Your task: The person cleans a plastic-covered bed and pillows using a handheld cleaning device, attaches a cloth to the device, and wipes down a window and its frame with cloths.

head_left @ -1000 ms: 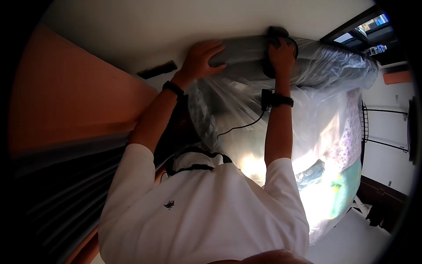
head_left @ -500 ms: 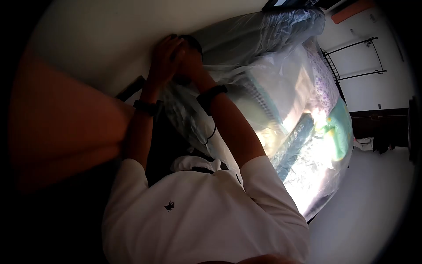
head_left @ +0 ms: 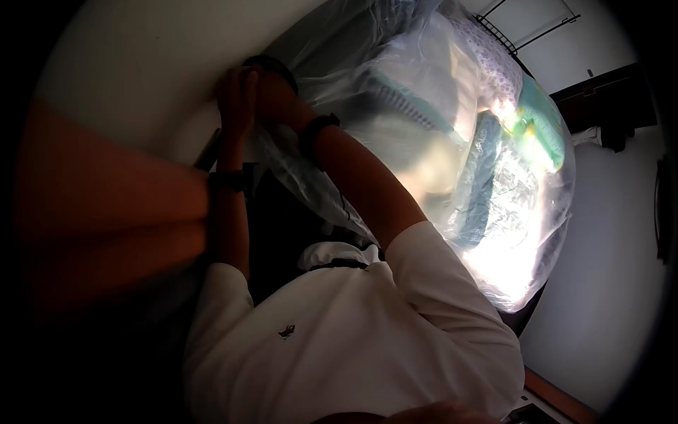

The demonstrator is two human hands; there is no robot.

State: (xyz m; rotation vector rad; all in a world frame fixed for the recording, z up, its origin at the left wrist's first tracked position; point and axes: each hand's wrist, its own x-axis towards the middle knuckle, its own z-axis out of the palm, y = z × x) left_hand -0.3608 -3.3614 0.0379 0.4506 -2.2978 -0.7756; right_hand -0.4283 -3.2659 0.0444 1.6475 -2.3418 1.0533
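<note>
My right hand (head_left: 275, 95) is closed on a dark rounded object (head_left: 274, 68), mostly hidden, against the top left part of the clear plastic sheet (head_left: 325, 49). Close beside it, to the left, my left hand (head_left: 236, 99) rests by the pale wall (head_left: 141, 78), its fingers extended and dim in shadow. The plastic covers a large heap with a purple-patterned cloth (head_left: 487, 60), a green cloth (head_left: 540, 127) and a dark blue-grey bundle (head_left: 480, 177). Both wrists wear black bands.
An orange surface (head_left: 113, 184) fills the left side. A black wire rack (head_left: 498, 34) stands at the top right, above a dark brown panel (head_left: 600, 95). Bright light falls on the lower right of the plastic. A dark bar (head_left: 207, 150) lies near my left wrist.
My right hand has moved left with the dark object, up to my left hand. My left hand was spread apart from it before. The view has shifted, showing more of the lower right.
</note>
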